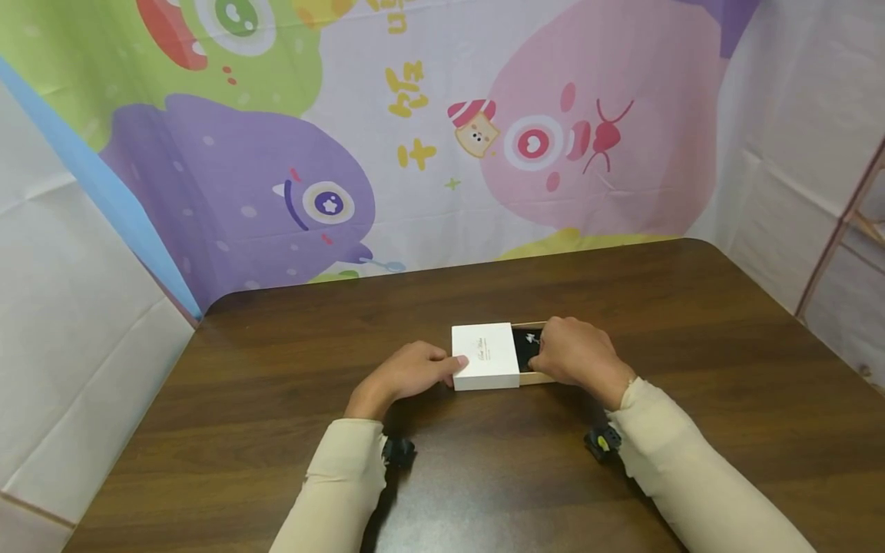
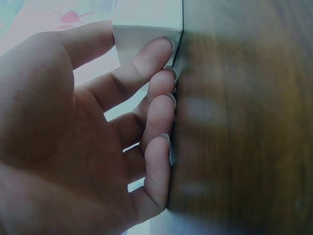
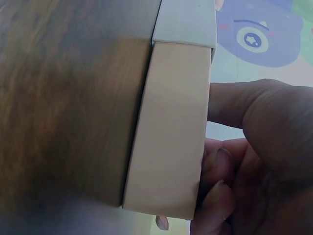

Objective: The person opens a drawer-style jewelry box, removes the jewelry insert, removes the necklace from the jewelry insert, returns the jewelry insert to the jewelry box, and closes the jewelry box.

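Observation:
A white box sleeve with small printed lettering lies flat on the table. Out of its right side sticks a tan drawer with a black insert, on which a small silver ornament shows. My left hand holds the sleeve's left end, thumb on top and index finger against the end wall; its other fingers rest on the table. My right hand grips the drawer's right part, thumb over the top and fingers curled at the end. It hides that end and part of the insert.
The box lies on a dark wooden table. A cloth with cartoon monsters hangs behind the table's far edge. White panels stand at left and right. A small black camera sits at the right wrist, another at the left.

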Action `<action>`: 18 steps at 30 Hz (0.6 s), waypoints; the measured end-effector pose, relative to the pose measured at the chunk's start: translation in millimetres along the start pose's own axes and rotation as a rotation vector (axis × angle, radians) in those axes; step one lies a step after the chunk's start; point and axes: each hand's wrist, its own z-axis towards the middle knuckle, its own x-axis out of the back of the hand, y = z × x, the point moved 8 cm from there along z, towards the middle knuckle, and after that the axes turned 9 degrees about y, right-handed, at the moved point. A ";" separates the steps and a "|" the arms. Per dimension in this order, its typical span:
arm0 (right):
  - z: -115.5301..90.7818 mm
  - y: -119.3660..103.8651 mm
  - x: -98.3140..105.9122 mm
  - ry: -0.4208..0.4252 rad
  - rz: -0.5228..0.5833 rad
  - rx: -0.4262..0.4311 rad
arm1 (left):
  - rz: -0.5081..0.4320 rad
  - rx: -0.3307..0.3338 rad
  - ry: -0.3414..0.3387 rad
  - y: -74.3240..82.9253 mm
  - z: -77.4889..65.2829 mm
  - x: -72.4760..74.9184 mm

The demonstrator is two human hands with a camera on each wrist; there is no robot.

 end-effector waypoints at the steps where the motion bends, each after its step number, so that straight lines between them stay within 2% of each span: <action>1: -0.1 -0.3 0.0 0.001 -0.001 -0.001 | 0.000 0.001 -0.001 -0.2 0.0 0.0; 11: 0.4 -0.4 -3.1 -0.012 -0.029 -0.030 | 0.013 -0.014 -0.001 0.8 1.6 1.6; 18: 0.2 -1.4 -2.8 0.008 -0.007 0.004 | 0.002 -0.007 -0.001 1.8 -0.6 1.3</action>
